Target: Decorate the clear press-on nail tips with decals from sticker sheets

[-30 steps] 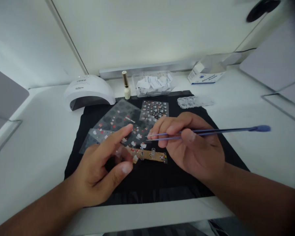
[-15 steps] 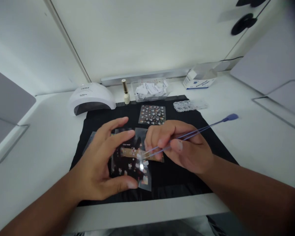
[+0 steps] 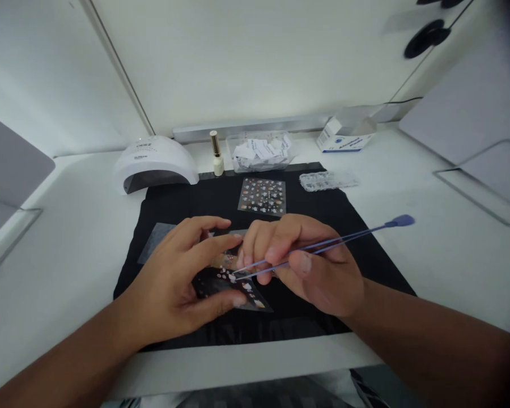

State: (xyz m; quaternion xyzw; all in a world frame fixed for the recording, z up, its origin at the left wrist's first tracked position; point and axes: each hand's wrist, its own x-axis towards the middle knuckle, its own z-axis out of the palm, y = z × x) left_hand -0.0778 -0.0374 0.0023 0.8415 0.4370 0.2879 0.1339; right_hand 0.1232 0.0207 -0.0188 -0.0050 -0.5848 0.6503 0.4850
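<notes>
A clear nail sticker sheet (image 3: 249, 292) with small white and red figures is tilted above the black mat. My left hand (image 3: 176, 283) grips it along its left side, thumb on the near edge and fingers over the far one. Thin blue-purple tweezers (image 3: 344, 239) lie between the thumb and fingers of my right hand (image 3: 310, 266). Their two tips, slightly apart, meet the sheet near a white figure; whether they pinch it I cannot tell. Behind the sheet shows a tan strip (image 3: 226, 260), partly hidden by my fingers.
Beyond my hands a second sticker sheet (image 3: 262, 196) lies on the black mat (image 3: 182, 198). Behind stand a white nail lamp (image 3: 155, 161), a polish bottle (image 3: 217, 161), a clear tub of white packets (image 3: 261, 154) and an open box (image 3: 347, 136). A clear case (image 3: 323, 181) rests at right.
The sticker sheet has tipped flatter and its bright glare is gone. My right hand has shifted slightly left and down, and the tweezers' tips sit a little further left on the sheet.
</notes>
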